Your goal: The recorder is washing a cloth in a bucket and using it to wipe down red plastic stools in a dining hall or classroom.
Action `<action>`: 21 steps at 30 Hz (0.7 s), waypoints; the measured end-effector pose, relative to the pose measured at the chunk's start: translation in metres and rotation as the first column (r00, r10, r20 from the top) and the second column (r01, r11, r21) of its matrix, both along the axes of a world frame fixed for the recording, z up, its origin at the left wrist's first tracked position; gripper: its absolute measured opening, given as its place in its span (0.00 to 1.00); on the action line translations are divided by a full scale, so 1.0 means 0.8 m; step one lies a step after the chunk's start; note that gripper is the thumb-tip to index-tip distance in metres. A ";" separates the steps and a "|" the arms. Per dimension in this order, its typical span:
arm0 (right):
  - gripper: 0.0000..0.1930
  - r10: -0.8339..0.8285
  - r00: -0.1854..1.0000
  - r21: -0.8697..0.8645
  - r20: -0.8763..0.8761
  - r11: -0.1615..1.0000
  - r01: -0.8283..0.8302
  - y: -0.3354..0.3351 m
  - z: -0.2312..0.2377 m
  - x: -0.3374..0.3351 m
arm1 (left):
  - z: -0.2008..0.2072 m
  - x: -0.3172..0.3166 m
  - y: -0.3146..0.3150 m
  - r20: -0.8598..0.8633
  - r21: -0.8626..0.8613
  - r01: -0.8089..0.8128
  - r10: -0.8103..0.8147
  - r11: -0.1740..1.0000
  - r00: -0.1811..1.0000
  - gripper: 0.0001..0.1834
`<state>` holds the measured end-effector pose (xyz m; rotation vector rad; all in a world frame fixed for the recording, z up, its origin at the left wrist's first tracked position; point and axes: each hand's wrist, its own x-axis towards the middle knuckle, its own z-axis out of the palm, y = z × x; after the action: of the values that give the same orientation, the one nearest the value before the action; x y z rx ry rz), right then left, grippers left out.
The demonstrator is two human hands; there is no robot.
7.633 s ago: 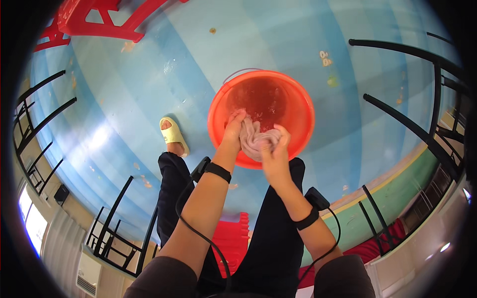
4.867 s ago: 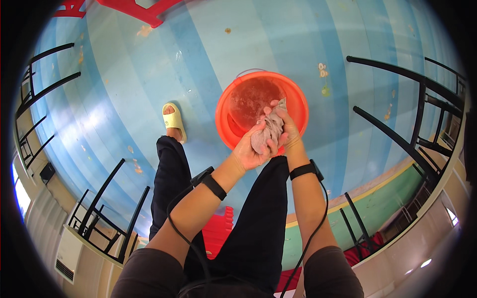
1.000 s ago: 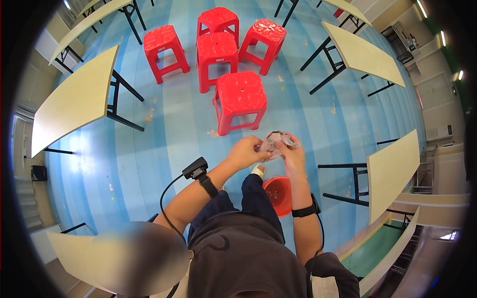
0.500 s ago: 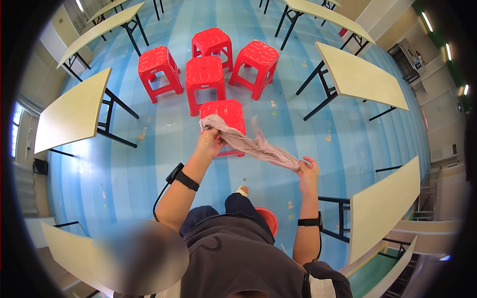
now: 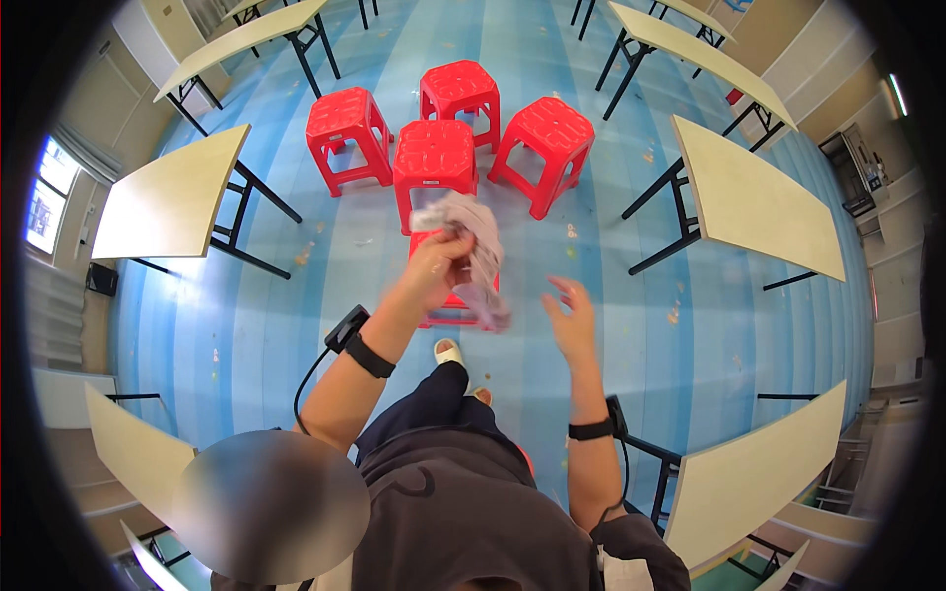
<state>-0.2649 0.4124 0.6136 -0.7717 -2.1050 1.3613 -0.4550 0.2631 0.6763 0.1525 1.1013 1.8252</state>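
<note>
A pale pink cloth (image 5: 483, 258) dangles from my left hand (image 5: 437, 268), whose fingers are closed round its upper part. The cloth's loose lower end is blurred by motion. Behind it stands the nearest red plastic stool (image 5: 455, 317), mostly covered from sight by the cloth and hand. My right hand (image 5: 572, 317) is empty, fingers apart, a short way right of the cloth. Just beyond is another red stool (image 5: 436, 158), with more red stools at the left (image 5: 345, 118), back (image 5: 460, 91) and right (image 5: 545, 138).
Cream-topped folding tables with black legs line both sides, such as a left table (image 5: 172, 197) and a right table (image 5: 754, 192). Close on my right is another table (image 5: 759, 473). A red edge, partly hidden, shows beside my body. The floor (image 5: 394, 295) is blue-striped.
My right hand has let go of the cloth's end, which has swung down below my left hand. The stools and tables appear shifted in view, and a foot has come forward.
</note>
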 end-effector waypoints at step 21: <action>0.09 0.015 0.888 -0.696 -0.459 0.615 -0.370 0.083 0.049 -0.275 | -0.041 -0.172 0.070 -0.165 -0.008 -0.138 0.134 0.990 0.977 0.36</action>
<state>-0.4850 0.4789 0.6528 -0.4646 -1.2302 2.3786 -0.5924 0.3194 0.6436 0.2243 1.2703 1.9506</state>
